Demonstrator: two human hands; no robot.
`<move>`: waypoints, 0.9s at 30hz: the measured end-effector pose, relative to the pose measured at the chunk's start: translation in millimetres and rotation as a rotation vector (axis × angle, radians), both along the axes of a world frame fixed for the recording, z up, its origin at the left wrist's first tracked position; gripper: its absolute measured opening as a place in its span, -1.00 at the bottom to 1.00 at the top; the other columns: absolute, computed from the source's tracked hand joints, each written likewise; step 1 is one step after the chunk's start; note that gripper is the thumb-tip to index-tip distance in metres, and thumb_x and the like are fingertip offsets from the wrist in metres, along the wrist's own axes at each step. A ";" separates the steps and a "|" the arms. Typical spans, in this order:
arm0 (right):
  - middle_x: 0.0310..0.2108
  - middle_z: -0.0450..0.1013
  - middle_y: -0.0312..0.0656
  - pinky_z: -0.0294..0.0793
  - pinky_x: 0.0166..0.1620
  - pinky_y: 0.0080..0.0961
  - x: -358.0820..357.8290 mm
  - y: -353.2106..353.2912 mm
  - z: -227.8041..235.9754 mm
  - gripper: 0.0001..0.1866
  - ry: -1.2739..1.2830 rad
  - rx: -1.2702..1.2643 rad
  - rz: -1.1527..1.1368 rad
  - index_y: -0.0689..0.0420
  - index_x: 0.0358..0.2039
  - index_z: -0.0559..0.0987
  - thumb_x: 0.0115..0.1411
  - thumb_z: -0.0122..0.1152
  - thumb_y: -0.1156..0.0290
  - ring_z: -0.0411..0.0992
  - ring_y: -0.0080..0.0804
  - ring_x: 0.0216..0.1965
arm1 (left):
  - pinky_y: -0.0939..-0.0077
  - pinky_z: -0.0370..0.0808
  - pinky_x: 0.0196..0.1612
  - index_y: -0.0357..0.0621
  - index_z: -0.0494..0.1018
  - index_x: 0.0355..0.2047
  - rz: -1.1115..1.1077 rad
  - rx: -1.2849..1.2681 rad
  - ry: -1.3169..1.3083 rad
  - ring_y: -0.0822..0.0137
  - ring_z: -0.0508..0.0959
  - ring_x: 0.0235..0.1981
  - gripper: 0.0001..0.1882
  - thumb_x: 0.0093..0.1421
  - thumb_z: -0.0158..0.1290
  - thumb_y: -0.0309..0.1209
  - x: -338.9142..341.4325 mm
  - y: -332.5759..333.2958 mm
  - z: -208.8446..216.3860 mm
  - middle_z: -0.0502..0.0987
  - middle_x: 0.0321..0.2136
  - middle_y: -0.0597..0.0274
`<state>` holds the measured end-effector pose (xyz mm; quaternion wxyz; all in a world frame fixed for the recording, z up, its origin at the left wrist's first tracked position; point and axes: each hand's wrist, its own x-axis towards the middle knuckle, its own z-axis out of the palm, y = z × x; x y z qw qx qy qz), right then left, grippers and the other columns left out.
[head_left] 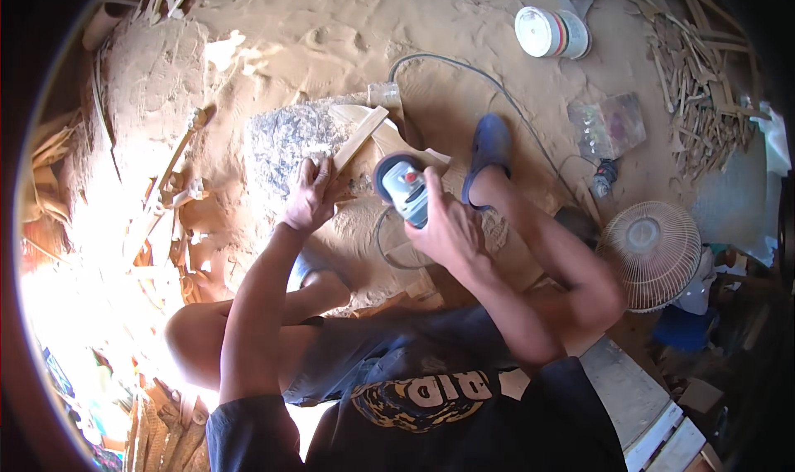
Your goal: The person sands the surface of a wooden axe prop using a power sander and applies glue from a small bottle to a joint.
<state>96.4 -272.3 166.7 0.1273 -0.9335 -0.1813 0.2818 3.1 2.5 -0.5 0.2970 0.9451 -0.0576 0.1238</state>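
Observation:
My left hand [311, 197] is closed on the lower end of a flat pale wooden strip [362, 139], which lies slantwise on a rough grey-white block [280, 145]. A wider curved wooden piece [389, 141] lies partly beneath the strip. In my right hand [454, 232] is a small angle grinder [406, 192] with a grey body and a dark round disc. Its disc is just right of the strip's middle, over the block's right side; whether it touches the wood I cannot tell. My right fingers wrap the tool's body.
A dark cable [505, 91] loops across the sandy ground [331, 25]. My clog-shod foot [490, 145] stands right of the block. Further right are a white tub [538, 33], a clear plastic box [609, 128] and a fan [650, 252]. Wood scraps [700, 91] lie at both sides.

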 end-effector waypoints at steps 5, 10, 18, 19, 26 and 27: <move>-0.20 0.66 0.30 0.66 -0.10 0.19 13.1 -15.4 -11.5 -0.06 -0.105 0.051 -0.072 0.15 0.43 0.17 0.15 0.50 0.22 0.69 0.30 -0.20 | -0.04 0.51 -0.08 -0.54 0.46 0.19 -0.008 0.022 0.010 -0.14 0.44 -0.20 -0.48 0.22 0.16 -0.54 0.6 -4.8 -3.7 0.51 -0.09 -0.22; -0.19 0.67 0.29 0.67 -0.10 0.17 32.4 -20.2 -0.3 -0.07 -0.122 -0.024 -0.263 0.18 0.44 0.20 0.16 0.49 0.24 0.69 0.30 -0.17 | 0.01 0.50 -0.12 -0.53 0.43 0.22 0.012 -0.038 0.060 -0.12 0.43 -0.24 -0.45 0.22 0.16 -0.57 0.5 -2.4 -1.8 0.48 -0.12 -0.26; -0.08 0.63 0.34 0.64 -0.07 0.20 11.7 -8.4 -0.5 -0.04 0.031 0.049 -0.004 0.16 0.47 0.18 0.15 0.47 0.25 0.66 0.31 -0.10 | -0.02 0.49 -0.18 -0.55 0.36 0.30 -0.094 0.072 -0.029 -0.13 0.41 -0.26 -0.38 0.19 0.06 -0.64 2.2 -2.0 6.1 0.46 -0.15 -0.28; -0.10 0.64 0.33 0.64 -0.07 0.18 16.2 -14.7 -4.3 -0.05 0.006 0.068 -0.090 0.16 0.47 0.19 0.15 0.47 0.24 0.67 0.30 -0.10 | -0.06 0.47 -0.18 -0.58 0.36 0.29 -0.064 0.038 0.033 -0.17 0.40 -0.26 -0.37 0.17 0.10 -0.63 2.1 -2.1 6.3 0.45 -0.18 -0.30; -0.13 0.67 0.25 0.68 -0.11 0.10 54.2 -59.3 -1.9 -0.12 -0.163 0.053 -0.419 0.19 0.42 0.24 0.16 0.48 0.28 0.70 0.24 -0.15 | -0.05 0.43 -0.20 -0.57 0.34 0.31 -0.083 0.006 0.043 -0.13 0.38 -0.29 -0.39 0.24 0.06 -0.60 6.8 -5.2 6.0 0.37 -0.26 -0.25; -0.15 0.66 0.26 0.68 -0.09 0.10 49.8 -58.3 -2.7 -0.09 -0.113 0.075 -0.372 0.21 0.44 0.23 0.16 0.47 0.26 0.69 0.26 -0.18 | -0.06 0.43 -0.20 -0.57 0.34 0.31 -0.090 0.024 0.036 -0.14 0.38 -0.28 -0.38 0.24 0.07 -0.59 5.5 -5.8 5.4 0.38 -0.25 -0.26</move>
